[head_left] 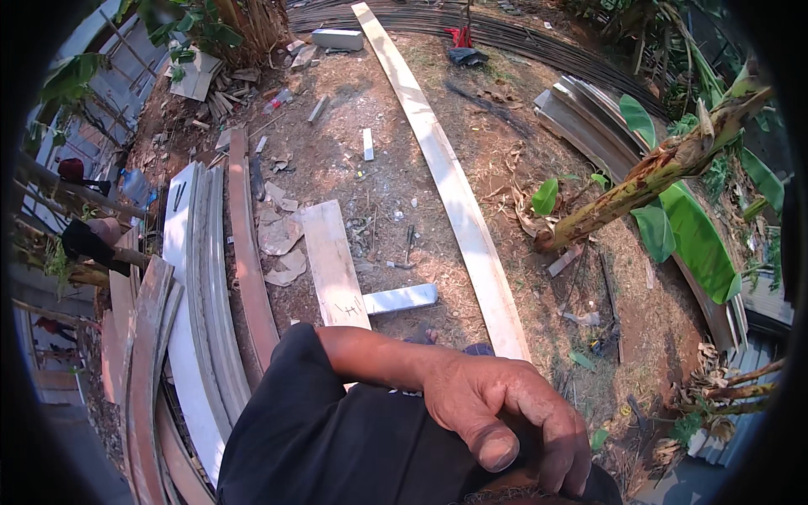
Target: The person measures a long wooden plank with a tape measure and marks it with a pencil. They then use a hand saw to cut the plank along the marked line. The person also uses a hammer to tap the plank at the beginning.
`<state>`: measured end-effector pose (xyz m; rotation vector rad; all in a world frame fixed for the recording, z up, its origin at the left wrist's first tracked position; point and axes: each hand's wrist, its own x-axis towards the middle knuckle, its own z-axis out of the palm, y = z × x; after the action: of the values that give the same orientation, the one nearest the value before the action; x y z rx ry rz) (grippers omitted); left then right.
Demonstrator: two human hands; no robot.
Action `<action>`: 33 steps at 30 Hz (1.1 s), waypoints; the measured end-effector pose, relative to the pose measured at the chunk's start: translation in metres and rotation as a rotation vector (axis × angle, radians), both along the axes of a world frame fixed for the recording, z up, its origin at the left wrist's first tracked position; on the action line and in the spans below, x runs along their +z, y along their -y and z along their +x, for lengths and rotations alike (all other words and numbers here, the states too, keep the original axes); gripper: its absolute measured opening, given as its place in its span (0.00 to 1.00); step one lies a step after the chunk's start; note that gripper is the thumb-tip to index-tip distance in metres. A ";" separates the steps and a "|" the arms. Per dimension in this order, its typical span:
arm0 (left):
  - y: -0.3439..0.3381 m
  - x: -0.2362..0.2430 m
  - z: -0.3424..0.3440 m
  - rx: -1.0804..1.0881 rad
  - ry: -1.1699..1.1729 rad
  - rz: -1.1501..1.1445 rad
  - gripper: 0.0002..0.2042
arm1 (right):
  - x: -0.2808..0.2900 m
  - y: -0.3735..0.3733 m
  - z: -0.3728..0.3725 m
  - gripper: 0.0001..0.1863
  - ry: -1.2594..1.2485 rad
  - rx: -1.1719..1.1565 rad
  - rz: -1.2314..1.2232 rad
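My left forearm reaches across my dark shirt (362, 446) toward the right. My left hand (505, 412) is in front of my chest with its thumb apart from the bent fingers, and nothing shows in its grasp. Below it a strip of skin shows at the lower edge; my right hand is out of sight. Just beyond the left forearm lie a short wide board (330, 261) with dark pencil-like marks and a pale, smooth-sided bar (402, 299) beside it. Nearest the left hand is the end of a long pale plank (450, 181) running far ahead. A hammer (409, 248) rests on the ground between the boards.
Stacked long boards (202, 269) and a reddish plank (251, 252) lie on the left. A leaning banana stem (648, 172) with broad leaves stands at the right, near curved sheets (589, 126). Dark rods (539, 42) lie across the far side. Another person (93, 236) is at the far left.
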<state>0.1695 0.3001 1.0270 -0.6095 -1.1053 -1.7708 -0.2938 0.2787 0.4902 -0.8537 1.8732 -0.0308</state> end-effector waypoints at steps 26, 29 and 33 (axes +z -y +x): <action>0.226 -0.036 0.331 0.909 0.108 -0.153 0.21 | 0.039 0.599 0.533 0.25 0.178 0.657 0.033; 0.215 -0.042 0.375 1.072 0.122 -0.051 0.23 | 0.086 0.658 0.633 0.23 0.250 0.656 -0.186; 0.197 -0.101 0.435 1.401 0.043 0.496 0.21 | 0.081 0.685 0.725 0.26 0.451 0.669 -0.176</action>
<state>0.6045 0.1027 0.9261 0.4704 -0.7077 -0.7179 0.4315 -0.4067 0.5716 -1.4280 1.1158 0.0255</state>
